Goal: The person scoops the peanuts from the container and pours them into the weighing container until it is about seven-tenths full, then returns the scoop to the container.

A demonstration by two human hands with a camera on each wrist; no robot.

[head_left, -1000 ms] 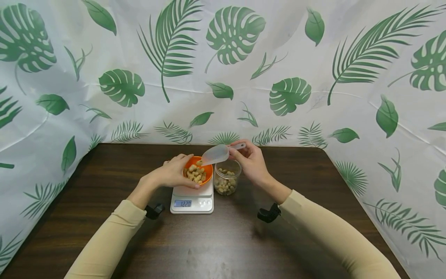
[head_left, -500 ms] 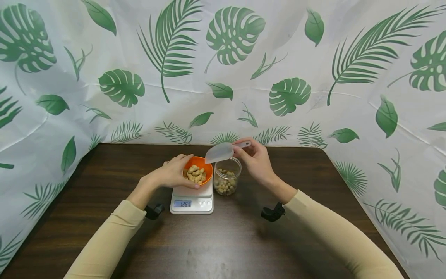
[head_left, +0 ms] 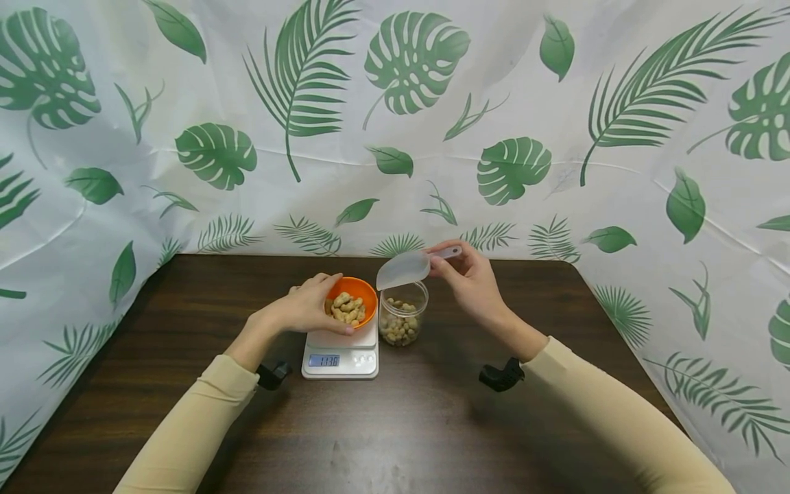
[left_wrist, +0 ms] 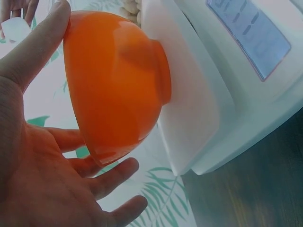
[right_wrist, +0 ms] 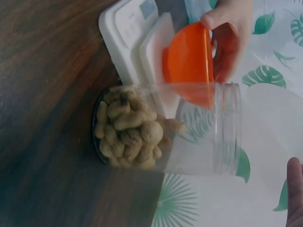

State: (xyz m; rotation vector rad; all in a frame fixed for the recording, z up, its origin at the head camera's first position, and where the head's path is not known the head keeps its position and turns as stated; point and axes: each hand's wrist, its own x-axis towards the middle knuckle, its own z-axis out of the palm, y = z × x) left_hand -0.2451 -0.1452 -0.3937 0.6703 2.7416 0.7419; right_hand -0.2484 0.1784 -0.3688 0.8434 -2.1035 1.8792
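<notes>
My left hand [head_left: 305,307] holds an orange bowl [left_wrist: 113,85] by its rim, thumb on the near side and fingers round the far side. Unshelled peanuts [head_left: 348,310] lie in the bowl, which sits on the white kitchen scale [head_left: 342,363]. Between thumb and fingers, my right hand [head_left: 470,283] pinches the handle of a translucent scoop [head_left: 404,269]. The scoop is tilted, its blade over the mouth of a clear jar [right_wrist: 227,127]. More peanuts [right_wrist: 130,127] fill the lower part of the jar, which stands close to the scale's right side.
The dark wooden table [head_left: 370,432] extends around the scale and jar. A white sheet printed with green leaves [head_left: 432,199] hangs behind the table and along its sides. Black wrist cameras [head_left: 502,375] sit on both wrists.
My right hand has drawn the scoop rightward from over the bowl to over the jar. Peanuts seen dropping off the scoop now lie in the bowl. The scale's digits have changed; my left hand stays put.
</notes>
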